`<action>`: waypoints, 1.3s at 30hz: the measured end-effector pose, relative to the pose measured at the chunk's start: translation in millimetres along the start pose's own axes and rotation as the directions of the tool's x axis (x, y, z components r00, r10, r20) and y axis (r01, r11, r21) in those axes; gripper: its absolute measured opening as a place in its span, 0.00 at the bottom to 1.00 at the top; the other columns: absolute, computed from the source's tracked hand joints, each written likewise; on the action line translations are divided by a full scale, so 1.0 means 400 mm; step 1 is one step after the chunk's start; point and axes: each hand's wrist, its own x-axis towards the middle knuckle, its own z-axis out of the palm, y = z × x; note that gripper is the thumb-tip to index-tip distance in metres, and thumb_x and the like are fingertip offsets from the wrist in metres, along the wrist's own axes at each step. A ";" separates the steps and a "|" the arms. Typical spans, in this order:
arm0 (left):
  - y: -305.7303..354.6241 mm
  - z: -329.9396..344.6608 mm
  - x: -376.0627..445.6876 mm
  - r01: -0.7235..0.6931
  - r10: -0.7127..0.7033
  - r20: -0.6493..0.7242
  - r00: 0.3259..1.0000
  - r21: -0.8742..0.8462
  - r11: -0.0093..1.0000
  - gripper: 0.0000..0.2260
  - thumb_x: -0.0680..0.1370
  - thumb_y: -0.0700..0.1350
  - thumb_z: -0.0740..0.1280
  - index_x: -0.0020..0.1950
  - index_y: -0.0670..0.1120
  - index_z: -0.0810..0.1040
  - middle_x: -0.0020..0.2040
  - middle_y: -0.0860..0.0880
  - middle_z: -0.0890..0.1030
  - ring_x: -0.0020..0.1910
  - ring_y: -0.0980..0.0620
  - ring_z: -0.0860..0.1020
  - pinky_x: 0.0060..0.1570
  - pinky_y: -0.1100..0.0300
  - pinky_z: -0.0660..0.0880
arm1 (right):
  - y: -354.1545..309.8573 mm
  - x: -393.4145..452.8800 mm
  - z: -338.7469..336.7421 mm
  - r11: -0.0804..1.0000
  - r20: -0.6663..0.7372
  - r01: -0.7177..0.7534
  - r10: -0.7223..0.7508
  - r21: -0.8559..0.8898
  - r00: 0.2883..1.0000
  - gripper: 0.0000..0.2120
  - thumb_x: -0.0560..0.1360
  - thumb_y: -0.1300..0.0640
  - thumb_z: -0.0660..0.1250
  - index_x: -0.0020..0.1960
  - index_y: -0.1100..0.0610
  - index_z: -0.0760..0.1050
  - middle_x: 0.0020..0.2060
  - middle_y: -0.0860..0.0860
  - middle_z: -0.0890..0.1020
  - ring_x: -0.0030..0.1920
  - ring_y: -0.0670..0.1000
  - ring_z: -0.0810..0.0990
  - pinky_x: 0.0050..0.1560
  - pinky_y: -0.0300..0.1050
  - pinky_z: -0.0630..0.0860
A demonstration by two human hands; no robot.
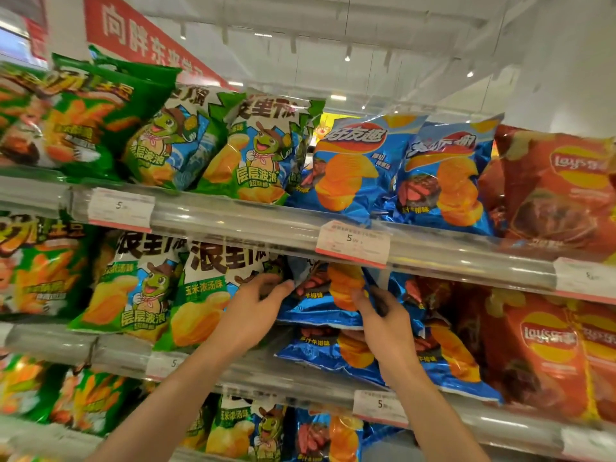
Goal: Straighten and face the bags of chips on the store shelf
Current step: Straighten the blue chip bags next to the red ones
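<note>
Head cam, looking up at a big store shelf unit (266, 225), three tiers w/ clear plastic front rails, packed w/ chip bags. Top tier L to R: green bags (83, 118), green-and-white turtle-mascot bags (256, 151), blue ridged-chip bags (353, 168), red Lay's bags (560, 188). Same colour order repeats on the middle tier, and part of the bottom tier shows below. Big red banner w/ white characters (133, 31) up top left, behind the shelving. Both bare arms reach up from the bottom of frame to the middle tier. Between the hands: a blue chip bag (320, 301), lifted and tilted, its top tucked up under the rail of the tier above, sitting over another blue bag (333, 351) that lies slumped at the shelf front. Left hand (256, 305) has fingers curled round the bag's left edge, thumb on the front, right beside the turtle bag (206, 295). Right hand (383, 318) pinches the bag's right side, thumb on the front over the printed chips, fingers behind, so both hands closed on the same bag. Smallest bits: white price tags w/ red edges, one (353, 243) just above the held bag, one (380, 406) under the right forearm, both reading 5.
</note>
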 end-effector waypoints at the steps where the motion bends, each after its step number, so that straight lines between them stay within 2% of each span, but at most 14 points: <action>1: 0.009 0.005 0.002 0.019 -0.019 0.033 0.999 -0.007 1.000 0.19 0.80 0.58 0.65 0.66 0.50 0.76 0.57 0.52 0.81 0.55 0.55 0.78 0.58 0.58 0.73 | 0.004 -0.011 -0.003 1.000 0.003 -0.005 0.005 0.017 1.000 0.11 0.77 0.45 0.70 0.57 0.41 0.73 0.55 0.37 0.77 0.55 0.47 0.82 0.57 0.56 0.81; 4: 0.028 0.022 0.004 0.059 -0.060 0.109 0.992 0.006 0.998 0.26 0.78 0.61 0.66 0.72 0.51 0.71 0.63 0.50 0.79 0.58 0.53 0.77 0.59 0.58 0.71 | 0.000 -0.043 -0.012 1.000 0.025 -0.020 0.019 0.024 1.000 0.09 0.77 0.45 0.70 0.55 0.40 0.74 0.51 0.34 0.75 0.54 0.45 0.81 0.52 0.54 0.83; 7: 0.035 0.033 0.000 0.090 -0.089 0.163 0.983 -0.005 0.996 0.32 0.75 0.64 0.69 0.74 0.53 0.66 0.67 0.52 0.76 0.61 0.53 0.75 0.60 0.60 0.69 | -0.020 -0.077 -0.029 0.997 0.076 -0.070 0.067 0.037 0.995 0.12 0.76 0.47 0.71 0.57 0.44 0.74 0.54 0.37 0.76 0.52 0.45 0.82 0.43 0.49 0.84; 10: 0.035 0.035 -0.008 0.072 -0.059 0.187 0.981 -0.065 0.995 0.30 0.75 0.59 0.72 0.73 0.53 0.65 0.57 0.59 0.77 0.51 0.64 0.75 0.49 0.69 0.68 | -0.045 -0.093 -0.059 0.996 0.151 -0.076 0.081 -0.039 0.985 0.18 0.69 0.40 0.72 0.56 0.42 0.75 0.57 0.39 0.78 0.55 0.41 0.78 0.52 0.50 0.82; 12: 0.031 0.033 -0.014 0.070 -0.046 0.185 0.982 -0.124 0.990 0.29 0.76 0.53 0.73 0.74 0.52 0.65 0.53 0.60 0.76 0.48 0.67 0.73 0.43 0.73 0.68 | -0.059 -0.091 -0.071 0.991 0.165 -0.091 0.106 -0.095 0.981 0.21 0.70 0.37 0.71 0.59 0.44 0.75 0.56 0.40 0.79 0.54 0.38 0.76 0.54 0.44 0.74; 14: 0.021 0.025 -0.020 0.067 -0.036 0.185 0.982 -0.161 0.985 0.31 0.76 0.49 0.74 0.75 0.52 0.65 0.54 0.57 0.77 0.51 0.64 0.75 0.42 0.73 0.70 | -0.071 -0.082 -0.068 0.988 0.167 -0.117 0.133 -0.104 0.977 0.23 0.72 0.35 0.68 0.61 0.45 0.76 0.56 0.41 0.79 0.54 0.38 0.75 0.54 0.44 0.68; 18: 0.005 0.008 -0.040 0.043 -0.002 0.204 0.979 -0.197 0.980 0.31 0.75 0.47 0.75 0.72 0.57 0.64 0.57 0.56 0.77 0.53 0.63 0.76 0.47 0.69 0.74 | -0.088 -0.056 -0.033 0.981 0.143 -0.126 0.147 -0.145 0.979 0.32 0.71 0.31 0.67 0.68 0.48 0.74 0.62 0.44 0.79 0.61 0.47 0.77 0.65 0.48 0.71; 22: -0.001 -0.007 -0.059 0.024 0.028 0.197 0.980 -0.259 0.966 0.36 0.69 0.53 0.78 0.71 0.63 0.63 0.61 0.58 0.75 0.59 0.58 0.77 0.50 0.69 0.75 | -0.074 -0.057 -0.020 0.981 0.185 -0.153 0.174 -0.123 0.967 0.30 0.75 0.40 0.69 0.73 0.50 0.70 0.66 0.48 0.77 0.65 0.51 0.77 0.70 0.53 0.71; 26: 0.009 -0.016 -0.075 0.036 0.011 0.230 0.973 -0.199 0.979 0.43 0.69 0.66 0.70 0.79 0.62 0.53 0.72 0.54 0.71 0.66 0.53 0.74 0.52 0.68 0.71 | -0.057 -0.088 -0.027 0.978 0.190 -0.185 0.201 -0.096 0.961 0.30 0.75 0.42 0.71 0.74 0.49 0.67 0.66 0.48 0.77 0.65 0.50 0.77 0.70 0.54 0.72; 30: 0.015 -0.018 -0.086 -0.006 0.050 0.223 0.974 -0.191 0.982 0.39 0.74 0.63 0.69 0.79 0.67 0.49 0.80 0.57 0.59 0.75 0.50 0.66 0.63 0.59 0.72 | -0.066 -0.119 -0.023 0.982 0.258 -0.157 0.179 -0.106 0.949 0.28 0.73 0.43 0.71 0.70 0.47 0.70 0.60 0.46 0.81 0.60 0.47 0.80 0.66 0.53 0.75; 32: 0.011 -0.034 -0.086 -0.030 0.066 0.182 0.981 -0.191 0.981 0.38 0.74 0.60 0.71 0.78 0.69 0.51 0.80 0.59 0.57 0.76 0.48 0.65 0.57 0.61 0.74 | -0.081 -0.125 -0.018 0.983 0.288 -0.119 0.155 -0.139 0.945 0.21 0.74 0.40 0.69 0.64 0.43 0.73 0.55 0.45 0.83 0.54 0.46 0.81 0.58 0.50 0.79; 34: 0.003 -0.062 -0.086 -0.057 0.077 0.129 0.989 -0.152 0.987 0.37 0.74 0.60 0.71 0.77 0.70 0.53 0.78 0.58 0.64 0.73 0.42 0.69 0.53 0.59 0.77 | -0.095 -0.115 -0.012 0.980 0.242 -0.057 0.104 -0.193 0.965 0.16 0.77 0.39 0.65 0.62 0.44 0.74 0.51 0.43 0.82 0.51 0.43 0.80 0.51 0.43 0.77; 37: -0.005 -0.111 -0.088 -0.105 0.109 0.047 0.993 -0.083 0.991 0.37 0.75 0.59 0.71 0.78 0.68 0.53 0.77 0.60 0.63 0.74 0.51 0.66 0.63 0.57 0.71 | -0.076 -0.054 0.006 0.838 0.133 0.103 -0.036 -0.536 0.990 0.12 0.80 0.41 0.62 0.56 0.49 0.73 0.43 0.46 0.80 0.44 0.47 0.79 0.42 0.42 0.73; 39: -0.007 -0.142 -0.090 -0.114 0.115 0.014 0.993 -0.020 0.993 0.37 0.75 0.59 0.71 0.78 0.67 0.53 0.76 0.61 0.63 0.64 0.57 0.74 0.53 0.68 0.72 | -0.039 -0.003 0.035 0.617 0.150 0.136 -0.030 -0.775 0.988 0.20 0.79 0.37 0.61 0.54 0.54 0.75 0.48 0.54 0.81 0.51 0.58 0.80 0.48 0.49 0.76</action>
